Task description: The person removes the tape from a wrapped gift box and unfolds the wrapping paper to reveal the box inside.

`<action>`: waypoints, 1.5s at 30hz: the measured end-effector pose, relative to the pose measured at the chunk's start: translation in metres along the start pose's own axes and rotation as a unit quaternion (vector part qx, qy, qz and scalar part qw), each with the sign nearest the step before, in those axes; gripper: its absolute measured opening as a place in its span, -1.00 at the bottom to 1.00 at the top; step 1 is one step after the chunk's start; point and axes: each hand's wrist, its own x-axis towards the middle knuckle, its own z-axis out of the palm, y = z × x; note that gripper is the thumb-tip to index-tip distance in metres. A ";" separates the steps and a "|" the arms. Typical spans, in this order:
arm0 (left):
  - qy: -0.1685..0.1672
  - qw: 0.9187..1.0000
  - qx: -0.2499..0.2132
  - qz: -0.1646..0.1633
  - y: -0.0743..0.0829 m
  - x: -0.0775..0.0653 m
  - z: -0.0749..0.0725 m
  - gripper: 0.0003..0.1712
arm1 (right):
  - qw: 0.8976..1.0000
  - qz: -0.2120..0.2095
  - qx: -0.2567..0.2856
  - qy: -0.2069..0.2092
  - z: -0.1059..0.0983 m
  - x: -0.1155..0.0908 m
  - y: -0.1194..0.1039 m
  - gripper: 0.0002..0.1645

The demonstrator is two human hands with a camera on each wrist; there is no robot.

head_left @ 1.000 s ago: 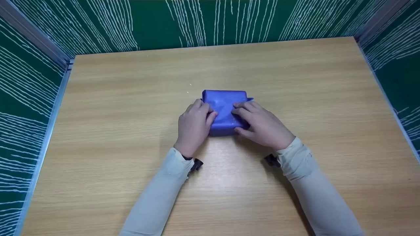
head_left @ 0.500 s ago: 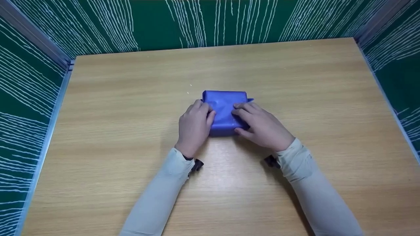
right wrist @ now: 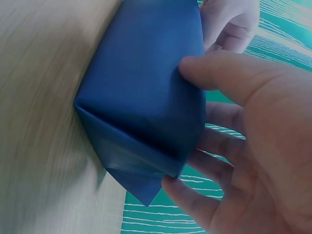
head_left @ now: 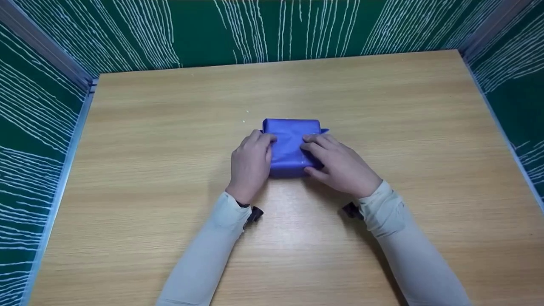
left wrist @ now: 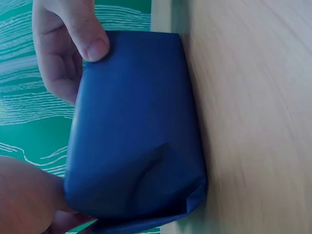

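Note:
A box-shaped package (head_left: 289, 157) in blue wrapping lies on the table between both hands. My left hand (head_left: 250, 163) holds its left end, with bent fingers reaching over the top edge. At the right end my right hand (head_left: 340, 163) grips the package, its fingers on top and its thumb on the near side. In the right wrist view a pointed flap of wrapping (right wrist: 141, 187) sticks out from the right end, by a fingertip. A fold of wrapping (left wrist: 195, 195) shows at the left end in the left wrist view; the left fingertips are mostly hidden there.
The wooden table (head_left: 170, 127) spreads around the package. Small white specks (head_left: 245, 117) lie beyond its far left corner. Green walls with white streaks (head_left: 272, 34) enclose the back and both sides.
My left thumb has drawn back off the package's top toward its left edge, and the left fingers shift slightly. The right hand and the package keep their places.

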 end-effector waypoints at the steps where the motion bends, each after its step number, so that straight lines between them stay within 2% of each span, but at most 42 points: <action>1: -0.002 1.000 0.001 0.002 -0.001 0.000 -0.001 -0.79 | 1.000 0.000 -0.001 0.000 0.000 0.000 0.000 -0.41; 6: -0.032 0.999 0.000 0.017 -0.003 0.001 -0.006 -0.81 | 1.000 0.002 -0.001 -0.002 0.000 0.002 0.000 -0.40; 10: -0.051 0.999 -0.008 0.016 -0.004 0.001 -0.009 -0.77 | 1.000 0.009 0.001 -0.009 -0.001 0.001 0.000 -0.39; 17: -0.075 0.997 -0.008 0.006 -0.004 0.001 -0.009 -0.66 | 1.000 0.013 0.003 -0.012 -0.001 0.000 0.000 -0.38; 22: -0.091 0.996 -0.013 -0.019 -0.002 0.003 -0.009 -0.58 | 1.000 0.012 -0.001 -0.011 -0.001 0.000 0.000 -0.38; 26: -0.084 0.996 -0.016 -0.026 -0.001 0.003 -0.010 -0.64 | 1.000 0.012 0.000 -0.009 -0.001 0.000 0.000 -0.36; 29: -0.069 0.997 -0.014 -0.019 -0.002 0.003 -0.010 -0.74 | 1.000 0.012 0.003 -0.009 -0.001 0.001 0.000 -0.34; 34: -0.053 0.998 -0.011 -0.009 -0.002 0.003 -0.010 -0.78 | 1.000 0.020 0.004 -0.012 -0.001 0.001 0.000 -0.29; 40: -0.057 0.998 -0.020 -0.017 -0.002 0.003 -0.011 -0.81 | 1.000 0.023 0.005 -0.012 -0.001 0.001 -0.001 -0.28; 45: -0.068 0.997 -0.019 -0.025 -0.001 0.004 -0.010 -0.75 | 1.000 0.024 0.005 -0.010 0.000 0.001 0.000 -0.28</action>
